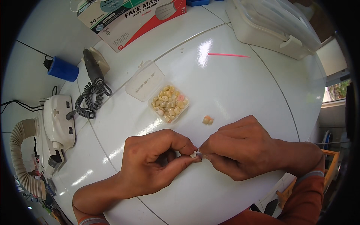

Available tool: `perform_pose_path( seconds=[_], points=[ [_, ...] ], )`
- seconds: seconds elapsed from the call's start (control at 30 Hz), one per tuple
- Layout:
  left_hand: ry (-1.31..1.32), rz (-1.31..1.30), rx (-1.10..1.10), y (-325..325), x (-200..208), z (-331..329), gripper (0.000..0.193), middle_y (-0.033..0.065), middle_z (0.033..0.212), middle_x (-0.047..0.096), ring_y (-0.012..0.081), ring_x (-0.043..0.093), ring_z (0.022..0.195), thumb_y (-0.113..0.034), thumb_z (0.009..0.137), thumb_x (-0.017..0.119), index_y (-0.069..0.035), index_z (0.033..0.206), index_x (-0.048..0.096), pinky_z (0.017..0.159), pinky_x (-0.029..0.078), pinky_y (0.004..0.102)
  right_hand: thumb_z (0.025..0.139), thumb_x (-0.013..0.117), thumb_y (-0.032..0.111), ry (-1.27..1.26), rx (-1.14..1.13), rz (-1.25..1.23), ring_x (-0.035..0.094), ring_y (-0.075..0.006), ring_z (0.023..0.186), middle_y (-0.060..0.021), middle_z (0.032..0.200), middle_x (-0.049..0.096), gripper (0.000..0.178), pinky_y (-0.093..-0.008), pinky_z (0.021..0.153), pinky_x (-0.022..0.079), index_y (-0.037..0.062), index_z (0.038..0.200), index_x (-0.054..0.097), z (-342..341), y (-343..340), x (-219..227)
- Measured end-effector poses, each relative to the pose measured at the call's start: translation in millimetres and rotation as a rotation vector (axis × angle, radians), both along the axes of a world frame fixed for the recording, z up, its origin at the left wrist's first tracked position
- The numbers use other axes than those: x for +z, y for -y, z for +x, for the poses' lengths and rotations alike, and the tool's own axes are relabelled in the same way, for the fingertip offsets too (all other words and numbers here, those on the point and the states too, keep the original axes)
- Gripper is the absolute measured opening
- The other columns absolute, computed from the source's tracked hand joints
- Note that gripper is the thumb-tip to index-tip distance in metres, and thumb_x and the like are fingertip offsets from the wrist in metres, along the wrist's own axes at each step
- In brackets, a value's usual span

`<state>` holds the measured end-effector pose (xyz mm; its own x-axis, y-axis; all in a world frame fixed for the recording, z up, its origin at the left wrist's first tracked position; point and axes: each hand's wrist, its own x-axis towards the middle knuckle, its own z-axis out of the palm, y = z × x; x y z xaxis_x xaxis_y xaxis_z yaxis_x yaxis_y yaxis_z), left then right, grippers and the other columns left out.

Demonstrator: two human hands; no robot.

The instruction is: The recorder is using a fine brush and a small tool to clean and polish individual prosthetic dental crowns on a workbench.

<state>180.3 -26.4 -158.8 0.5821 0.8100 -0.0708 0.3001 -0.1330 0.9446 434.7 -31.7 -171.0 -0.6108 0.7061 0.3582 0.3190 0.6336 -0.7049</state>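
Note:
Between the thumb and forefinger of my left hand (153, 159) is a small white tooth-like crown (193, 154). My right hand (243, 150) is closed in a pinch just beside it. A thin, pale tool tip (199, 152) pokes out of the right fingers and meets the crown; the rest of the tool is hidden in that hand. Beyond my hands lies a small piece of joined yellowish tooth crowns (207, 120) with some pink on it. Farther back, to the left, a clear plastic box (173, 121) holds many yellowish tooth crowns, its lid (145, 80) folded open.
A pink stick (228, 55) lies on the white tiled tabletop (240, 86). At the left are a dark handpiece (92, 63) with a coiled cord, a white machine (60, 116), a ribbed hose (18, 150) and a blue cylinder (63, 69). A mask carton (131, 22) and lidded tub (262, 30) stand behind.

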Motion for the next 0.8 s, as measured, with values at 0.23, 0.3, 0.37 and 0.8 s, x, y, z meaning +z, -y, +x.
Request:
perform_pose_path(
  seconds=[0.23,0.3,0.37,0.8],
  points=[
    [0.017,0.019,0.011,1.9,-2.0,-1.1,0.016,0.0152,0.099,0.078,0.0154,0.078,0.09,0.007,0.092,0.084,0.007,0.1,0.069,0.074,0.063,0.0255,0.082,0.076,-0.006,-0.03,-0.037,-0.089,0.06,-0.0198,0.049,-0.0047,0.065,0.062,0.013,-0.0324,0.046,0.046,0.0029,0.09,0.071,3.1,0.3,4.5],
    [-0.007,0.001,0.025,2.5,-1.2,-1.4,0.016,0.0146,0.099,0.078,0.0141,0.077,0.089,0.006,0.092,0.084,0.006,0.1,0.07,0.073,0.063,0.0246,0.082,0.076,-0.006,-0.055,-0.077,-0.133,0.059,-0.0188,0.048,-0.0042,0.065,0.062,0.014,-0.0317,0.046,0.045,0.0028,0.091,0.072,2.8,0.4,4.4],
    [-0.008,0.0,0.022,2.1,0.3,-0.9,0.016,0.0144,0.099,0.078,0.0139,0.077,0.089,0.006,0.092,0.084,0.006,0.1,0.07,0.072,0.062,0.0243,0.083,0.076,-0.006,-0.055,0.017,-0.068,0.059,-0.0173,0.047,-0.0034,0.064,0.063,0.014,-0.0305,0.045,0.044,0.0028,0.092,0.072,2.8,-1.6,4.0],
    [-0.013,0.03,0.009,1.6,-1.6,-0.5,0.016,0.0125,0.098,0.079,0.0124,0.076,0.087,0.006,0.091,0.085,0.006,0.099,0.071,0.07,0.061,0.0234,0.085,0.075,-0.001,0.016,0.005,-0.053,0.061,-0.024,0.056,-0.0039,0.067,0.056,0.017,-0.0387,0.048,0.045,0.0083,0.09,0.061,1.6,0.8,4.5]
  ],
)
